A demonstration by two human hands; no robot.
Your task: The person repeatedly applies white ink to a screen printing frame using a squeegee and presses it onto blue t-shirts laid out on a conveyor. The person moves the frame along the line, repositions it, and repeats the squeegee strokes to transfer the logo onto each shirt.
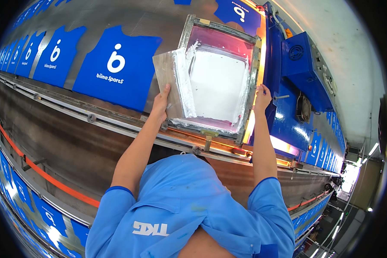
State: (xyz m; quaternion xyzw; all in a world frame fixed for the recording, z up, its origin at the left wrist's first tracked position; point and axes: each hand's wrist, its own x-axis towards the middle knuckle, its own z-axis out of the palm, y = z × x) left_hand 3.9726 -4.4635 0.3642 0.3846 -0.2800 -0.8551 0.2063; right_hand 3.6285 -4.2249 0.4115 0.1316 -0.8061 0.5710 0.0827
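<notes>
Squeegee runs lengthwise fore-and-aft, its white-coated edge facing right.

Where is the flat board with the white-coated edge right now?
In the head view, the flat board is left of centre, in the grip of the left hand, over the left side of the framed screen.

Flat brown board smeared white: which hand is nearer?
Left: the left hand holds the board by its left edge; the right hand is at the right side of the grey rectangular frame.
</notes>
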